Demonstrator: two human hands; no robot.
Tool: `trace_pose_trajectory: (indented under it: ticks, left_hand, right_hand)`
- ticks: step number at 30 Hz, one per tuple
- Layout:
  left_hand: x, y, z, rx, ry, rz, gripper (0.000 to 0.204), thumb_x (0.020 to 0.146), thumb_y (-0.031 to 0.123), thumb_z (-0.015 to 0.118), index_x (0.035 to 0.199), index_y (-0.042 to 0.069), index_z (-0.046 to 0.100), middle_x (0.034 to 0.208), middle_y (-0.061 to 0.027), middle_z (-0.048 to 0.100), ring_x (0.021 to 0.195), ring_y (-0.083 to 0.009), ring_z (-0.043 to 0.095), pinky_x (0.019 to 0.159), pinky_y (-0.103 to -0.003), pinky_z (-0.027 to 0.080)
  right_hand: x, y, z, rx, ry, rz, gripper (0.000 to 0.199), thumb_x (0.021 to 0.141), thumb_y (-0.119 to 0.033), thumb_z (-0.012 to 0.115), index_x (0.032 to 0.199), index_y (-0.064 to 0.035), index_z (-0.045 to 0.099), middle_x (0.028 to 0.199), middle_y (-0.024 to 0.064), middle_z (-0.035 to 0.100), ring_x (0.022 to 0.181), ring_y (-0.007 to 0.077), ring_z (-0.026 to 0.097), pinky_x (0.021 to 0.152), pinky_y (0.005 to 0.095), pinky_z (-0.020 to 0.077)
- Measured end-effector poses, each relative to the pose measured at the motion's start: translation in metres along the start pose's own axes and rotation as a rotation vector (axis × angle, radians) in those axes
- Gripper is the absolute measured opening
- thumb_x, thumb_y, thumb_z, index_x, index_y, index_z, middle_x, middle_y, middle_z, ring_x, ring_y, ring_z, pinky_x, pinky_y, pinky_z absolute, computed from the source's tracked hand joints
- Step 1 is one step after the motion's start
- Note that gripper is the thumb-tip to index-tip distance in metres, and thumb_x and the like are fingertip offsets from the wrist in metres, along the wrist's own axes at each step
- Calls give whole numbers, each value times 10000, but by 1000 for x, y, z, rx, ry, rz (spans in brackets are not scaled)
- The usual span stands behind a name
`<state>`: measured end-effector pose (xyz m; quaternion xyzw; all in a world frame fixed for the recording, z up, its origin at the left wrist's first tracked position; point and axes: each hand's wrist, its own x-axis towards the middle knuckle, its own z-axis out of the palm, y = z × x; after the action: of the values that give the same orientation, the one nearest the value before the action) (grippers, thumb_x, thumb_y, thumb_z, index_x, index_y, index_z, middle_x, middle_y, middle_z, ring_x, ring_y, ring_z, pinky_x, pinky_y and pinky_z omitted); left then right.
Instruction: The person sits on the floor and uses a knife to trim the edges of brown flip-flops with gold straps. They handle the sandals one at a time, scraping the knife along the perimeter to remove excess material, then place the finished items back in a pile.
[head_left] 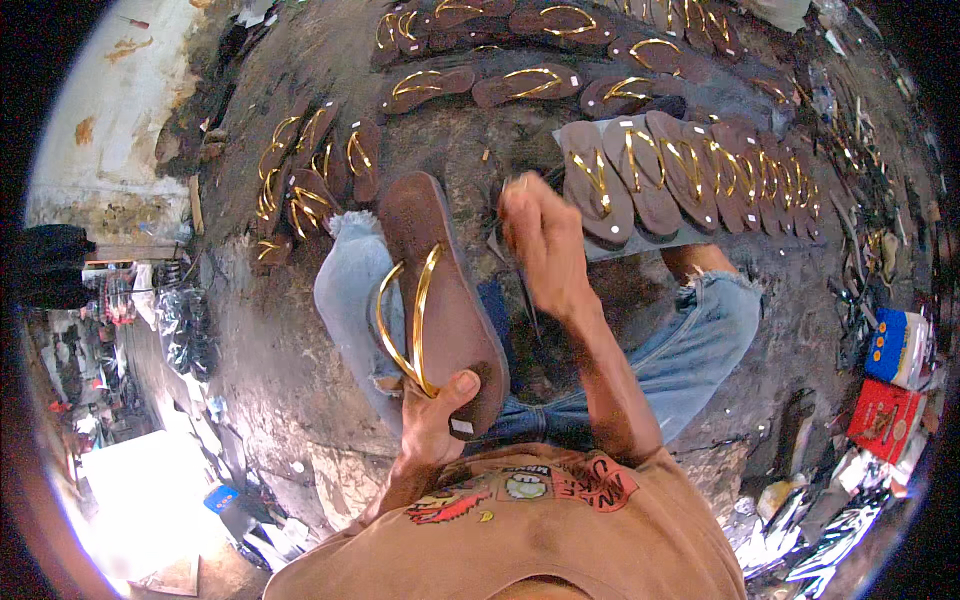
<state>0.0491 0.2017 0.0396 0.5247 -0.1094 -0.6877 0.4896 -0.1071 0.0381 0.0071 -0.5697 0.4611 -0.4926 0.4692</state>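
Observation:
A brown flip-flop (465, 320) with gold straps is in my left hand (432, 425). My thumb presses on its sole at the heel end, beside a small white sticker (461, 427); the other fingers are hidden beneath. The flip-flop stands toe end away from me, over my left leg (350, 290). My right hand (543, 240) is raised to the right of it, apart from it, fingers curled closed. Whatever that hand grips, if anything, is hidden. Just below it a thin dark strip (530, 305) hangs or lies; I cannot tell whether the hand holds it.
Right of my right hand, a row of similar flip-flops (650, 175) leans overlapping on a grey sheet (640, 245). More lie ahead (525, 85) and at the left (315, 165). A red box (885, 420) and a blue box (895, 345) stand at the right edge, near scattered plastic.

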Motion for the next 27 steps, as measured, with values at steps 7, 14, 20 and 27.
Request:
trace_pose_trajectory:
  ticks: [7,14,20,27]
  left_hand:
    - [-4,41,49,364,-43,370,690,807,215,858,1361,-27,524,1180,-104,683,1097,-200,641,1016,-389,490]
    - [25,87,35,286,16,395,344,1017,285,628,1235,19,640,1099,-53,712,991,-138,678,887,-335,547]
    - [13,81,33,66,53,173,361,1018,347,620,1213,45,656,1098,-20,704,985,-134,669,898,-293,524]
    - [11,79,27,320,-66,132,620,995,329,669,1454,-21,444,1343,-83,601,1215,-163,563,1060,-315,426]
  right_hand:
    - [-5,-53,-18,148,-12,124,305,948,-264,733,1018,29,689,804,26,672,757,85,572,677,286,495]
    - [-100,-80,-33,20,-6,179,358,1024,-316,587,1204,-11,638,659,-20,550,630,81,529,577,272,443]
    - [-257,-40,-65,-395,-282,248,357,1032,-362,504,979,-23,600,642,182,531,553,391,543,531,412,430]
    - [-206,-36,-50,-511,-251,416,298,990,-375,589,1043,-83,576,776,240,651,775,490,644,637,533,485]
